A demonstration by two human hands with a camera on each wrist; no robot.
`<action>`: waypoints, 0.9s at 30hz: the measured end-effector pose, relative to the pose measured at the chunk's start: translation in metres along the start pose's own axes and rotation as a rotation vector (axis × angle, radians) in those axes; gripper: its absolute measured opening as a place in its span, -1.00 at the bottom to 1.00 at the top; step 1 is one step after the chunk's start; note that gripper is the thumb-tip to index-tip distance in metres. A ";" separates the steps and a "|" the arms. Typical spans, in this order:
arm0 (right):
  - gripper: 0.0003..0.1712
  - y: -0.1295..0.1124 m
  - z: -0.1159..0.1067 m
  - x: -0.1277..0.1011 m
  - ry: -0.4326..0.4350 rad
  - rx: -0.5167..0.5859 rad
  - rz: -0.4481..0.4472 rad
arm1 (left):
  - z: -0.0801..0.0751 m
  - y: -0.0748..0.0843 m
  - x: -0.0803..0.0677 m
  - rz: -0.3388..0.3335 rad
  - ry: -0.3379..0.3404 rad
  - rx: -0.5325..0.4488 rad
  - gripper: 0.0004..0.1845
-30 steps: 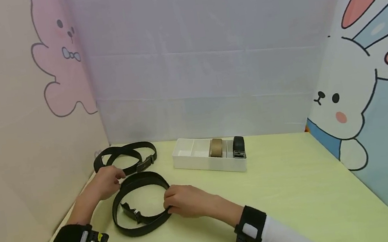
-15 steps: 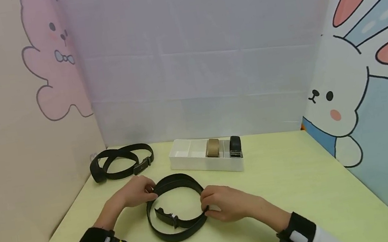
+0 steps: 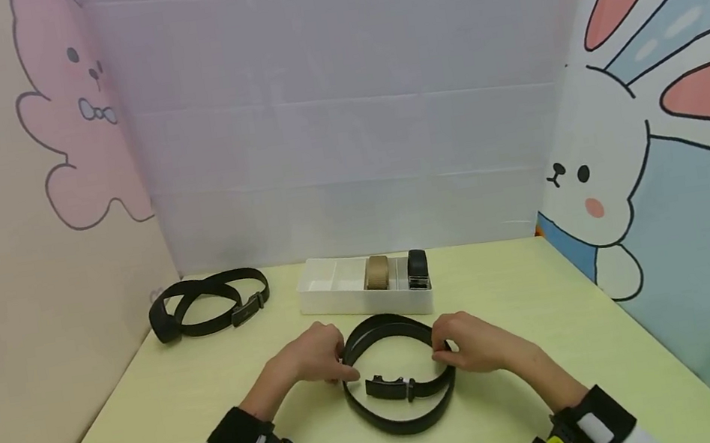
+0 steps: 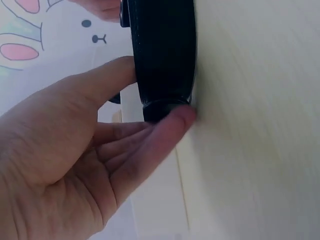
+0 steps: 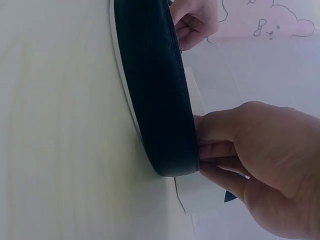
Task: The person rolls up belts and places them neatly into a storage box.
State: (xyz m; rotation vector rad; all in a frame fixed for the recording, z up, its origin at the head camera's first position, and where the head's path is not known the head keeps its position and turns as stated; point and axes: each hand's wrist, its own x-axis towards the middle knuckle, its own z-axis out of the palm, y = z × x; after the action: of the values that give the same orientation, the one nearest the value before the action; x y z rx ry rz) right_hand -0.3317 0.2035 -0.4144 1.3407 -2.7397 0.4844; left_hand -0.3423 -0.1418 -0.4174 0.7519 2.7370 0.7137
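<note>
The head view looks forward and down at the counter (image 3: 545,316). Wrist views, close and sideways, share the belt (image 5: 152,85).

A black leather belt (image 3: 428,388), stitched along its edge, forms a loose, overlapping ring, its band on edge, midway across the surface (image 3: 507,283). Its dark buckle (image 3: 387,388) lies inside the ring, pointing left. The left hand (image 3: 320,353) holds its left side; the right hand (image 3: 469,342) pinches its right.
</note>
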 end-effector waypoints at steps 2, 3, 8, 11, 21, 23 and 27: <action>-0.88 0.002 0.001 -0.002 0.015 0.004 0.016 | 0.004 0.004 0.003 0.001 0.023 0.020 -0.58; -0.88 0.002 0.002 -0.003 0.024 0.007 0.019 | 0.006 0.004 0.005 -0.003 0.042 0.030 -0.54; -0.91 0.002 0.007 -0.005 0.074 0.010 0.016 | 0.019 -0.008 0.012 -0.008 0.192 -0.014 -0.58; -0.91 0.000 0.011 -0.006 0.125 -0.032 0.020 | 0.026 -0.018 0.018 0.013 0.265 -0.056 -0.76; -0.87 -0.006 0.010 -0.008 0.164 -0.153 0.137 | 0.020 -0.037 0.025 0.344 0.296 0.064 -0.76; -0.89 -0.004 0.009 -0.008 0.152 -0.144 0.137 | 0.020 -0.036 0.023 0.357 0.279 0.097 -0.75; -0.92 -0.001 0.007 -0.012 0.131 -0.138 0.129 | 0.021 -0.032 0.019 0.353 0.220 0.172 -0.80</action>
State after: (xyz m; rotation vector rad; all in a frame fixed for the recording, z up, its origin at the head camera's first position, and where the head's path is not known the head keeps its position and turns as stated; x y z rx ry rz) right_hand -0.3228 0.2099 -0.4227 1.0670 -2.7074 0.3677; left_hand -0.3657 -0.1475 -0.4531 1.2898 2.9235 0.6652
